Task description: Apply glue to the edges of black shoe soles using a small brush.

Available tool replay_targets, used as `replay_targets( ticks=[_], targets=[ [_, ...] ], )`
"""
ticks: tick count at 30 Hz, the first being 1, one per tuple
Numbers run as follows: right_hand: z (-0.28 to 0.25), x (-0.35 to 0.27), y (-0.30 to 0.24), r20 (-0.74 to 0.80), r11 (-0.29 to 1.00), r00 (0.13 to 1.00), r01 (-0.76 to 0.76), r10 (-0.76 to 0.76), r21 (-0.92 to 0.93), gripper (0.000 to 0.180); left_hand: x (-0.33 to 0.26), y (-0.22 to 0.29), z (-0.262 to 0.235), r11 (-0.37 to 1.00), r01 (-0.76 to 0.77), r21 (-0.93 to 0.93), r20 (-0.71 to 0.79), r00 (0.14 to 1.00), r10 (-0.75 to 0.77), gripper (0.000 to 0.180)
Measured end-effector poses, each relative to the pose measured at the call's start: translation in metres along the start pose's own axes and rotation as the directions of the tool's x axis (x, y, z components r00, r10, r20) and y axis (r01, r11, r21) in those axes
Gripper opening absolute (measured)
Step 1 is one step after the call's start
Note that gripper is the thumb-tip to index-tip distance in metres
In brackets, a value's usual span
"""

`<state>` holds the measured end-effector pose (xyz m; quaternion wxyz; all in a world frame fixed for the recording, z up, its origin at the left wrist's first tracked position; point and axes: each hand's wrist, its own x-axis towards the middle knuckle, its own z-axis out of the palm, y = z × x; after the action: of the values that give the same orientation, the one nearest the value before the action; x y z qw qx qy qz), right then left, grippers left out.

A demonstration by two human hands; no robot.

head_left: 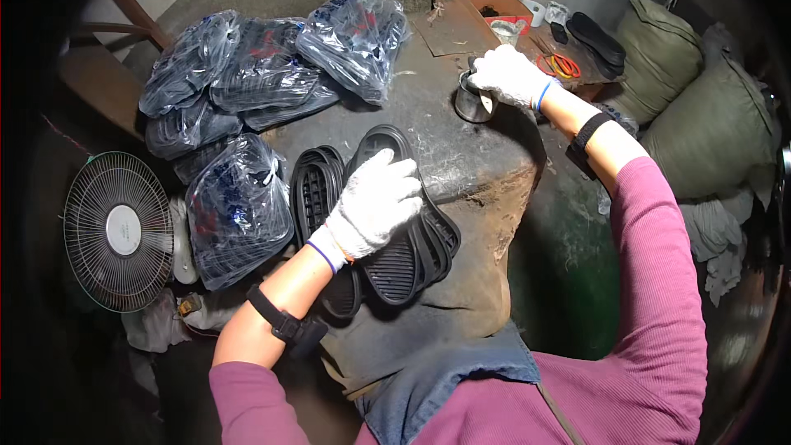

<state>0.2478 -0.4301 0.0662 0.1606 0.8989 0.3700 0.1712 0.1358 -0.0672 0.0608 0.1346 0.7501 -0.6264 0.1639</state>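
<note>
Left fingers [400, 187] half-curl over black soles [390, 270] beneath them, right fingers [488, 76] bend above a metal cup [473, 108], both grips unclear.

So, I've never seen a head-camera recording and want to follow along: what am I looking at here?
There's no machine here, just one person's two gloved hands. The single picture comes from a camera worn on their head, looking down; its wide lens bends straight edges. Picture left is the person's left.

The left hand rests on black shoe soles at the near part of the worktable. The right hand is at the top of a metal cup; whatever its fingers may hold is hard to make out. Clear plastic bags of dark items are piled at left, near a fan.
</note>
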Motion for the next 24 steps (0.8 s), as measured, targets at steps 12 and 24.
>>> replay_targets(
  ticks=[12, 24],
  targets=[
    [0.006, -0.010, -0.013, -0.004, 0.451, 0.740, -0.406, 0.673, 0.794, 0.026, 0.000, 0.001, 0.006, 0.994, 0.053, 0.092, 0.046, 0.997, -0.058, 0.012],
    [0.035, -0.002, -0.026, 0.396, 0.576, 0.602, -0.793, 0.694, 0.197, 0.058, -0.017, -0.029, 0.002, 0.998, 0.003, -0.056, 0.148, 0.989, 0.006, 0.003]
  ],
)
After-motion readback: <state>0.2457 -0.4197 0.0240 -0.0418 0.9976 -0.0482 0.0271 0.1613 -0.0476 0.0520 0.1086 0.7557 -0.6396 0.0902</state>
